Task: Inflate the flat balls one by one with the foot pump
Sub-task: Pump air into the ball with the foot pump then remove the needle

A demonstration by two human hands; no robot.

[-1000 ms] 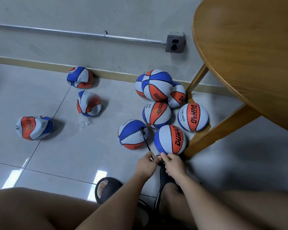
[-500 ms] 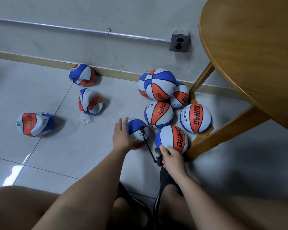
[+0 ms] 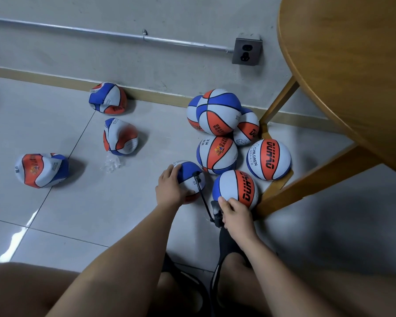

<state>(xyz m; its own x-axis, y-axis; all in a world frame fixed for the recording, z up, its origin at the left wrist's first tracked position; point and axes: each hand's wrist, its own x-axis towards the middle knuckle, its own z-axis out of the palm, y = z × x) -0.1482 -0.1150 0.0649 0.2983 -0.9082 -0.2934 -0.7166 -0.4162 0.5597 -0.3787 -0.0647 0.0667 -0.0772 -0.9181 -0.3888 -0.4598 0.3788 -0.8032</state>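
Fingers of the left hand curl over a ball on the floor, a black hose plugged into it. The right hand grips the foot pump just beside; three flat balls lie well apart, leftward.

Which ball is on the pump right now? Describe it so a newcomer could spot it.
Start at the wooden table on the right; round balls cluster by its legs. The ball at the cluster's near-left edge is it: alone among them, it has the left hand on it and a black hose plugged in.
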